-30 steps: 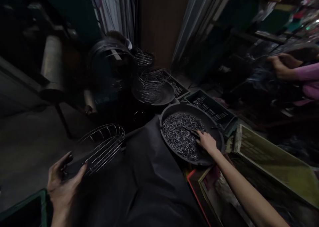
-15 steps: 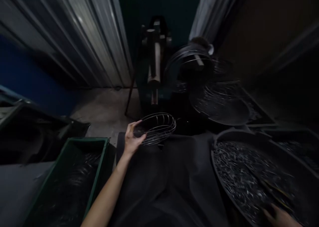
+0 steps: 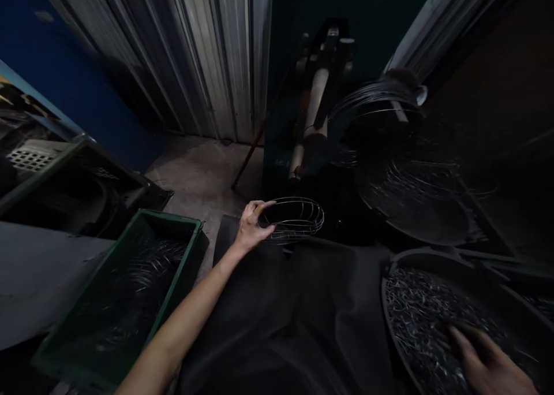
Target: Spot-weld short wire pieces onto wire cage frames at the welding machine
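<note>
My left hand (image 3: 251, 227) is closed on the near-left rim of a round wire basket frame (image 3: 312, 222), thumb and fingers pinching the thin metal rings. The frame is tilted above the dark apron (image 3: 285, 308) over my lap. At the lower right, my right hand (image 3: 489, 357) reaches into a wide dark pan (image 3: 387, 320) of small bent wire pieces (image 3: 419, 314). Its fingers are drawn together, with a dark covering over part of them. Whatever lies between its fingertips is too dark to make out.
A green crate (image 3: 167, 302) holding curved wires stands at my left. Ahead is a dark green machine (image 3: 281, 112) with a projecting cylindrical arm (image 3: 318, 100). Wire coils (image 3: 376, 97) and another round pan (image 3: 433, 222) sit at the right.
The view has swung left. My right hand has moved further into the pan, and the yellow-edged tool seen there earlier no longer shows. My left hand keeps hold of the wire frame.
</note>
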Demonstrator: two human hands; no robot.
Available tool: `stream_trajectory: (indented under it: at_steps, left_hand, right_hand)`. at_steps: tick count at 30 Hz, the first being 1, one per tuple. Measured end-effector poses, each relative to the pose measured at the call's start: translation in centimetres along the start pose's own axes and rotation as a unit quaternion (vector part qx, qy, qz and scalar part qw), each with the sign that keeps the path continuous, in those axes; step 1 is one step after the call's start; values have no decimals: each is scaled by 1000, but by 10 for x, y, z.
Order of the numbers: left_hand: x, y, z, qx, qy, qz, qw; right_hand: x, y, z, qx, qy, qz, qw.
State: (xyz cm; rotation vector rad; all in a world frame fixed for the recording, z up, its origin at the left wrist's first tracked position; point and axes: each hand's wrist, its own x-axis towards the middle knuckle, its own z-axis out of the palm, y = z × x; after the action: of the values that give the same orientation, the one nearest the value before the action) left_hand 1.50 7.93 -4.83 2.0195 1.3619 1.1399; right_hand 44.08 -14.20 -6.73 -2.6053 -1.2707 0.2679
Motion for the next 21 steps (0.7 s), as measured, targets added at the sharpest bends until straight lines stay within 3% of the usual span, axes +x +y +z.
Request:
stream_trajectory:
  at_steps: [2,6,11,13,16,18,21]
  left_hand:
    - [2,1,2,7,-11,7,1000]
    - [5,3,4,28,-32,18,999]
    - [8,6,3,53,-58,43,996]
    - [10,7,3,52,-60,56,995]
    - [14,7,3,38,-67,68,995]
    - [17,7,2,23,-68,72,995]
    - [23,8,-2,-10,-60,82,995]
  right_hand:
    - [-1,-55,-10,97,-14,1,995]
    - [-7,-151,-17,249,-51,-108,961]
    - [-10,-238,-8,411,-209,-202,864]
    - [-3,-265,0,423,-229,-238,844]
    - [13,-291,11,355,-138,-340,860]
    - [21,-298,15,224,-47,-431,873]
    - [27,-300,18,23,47,-523,851]
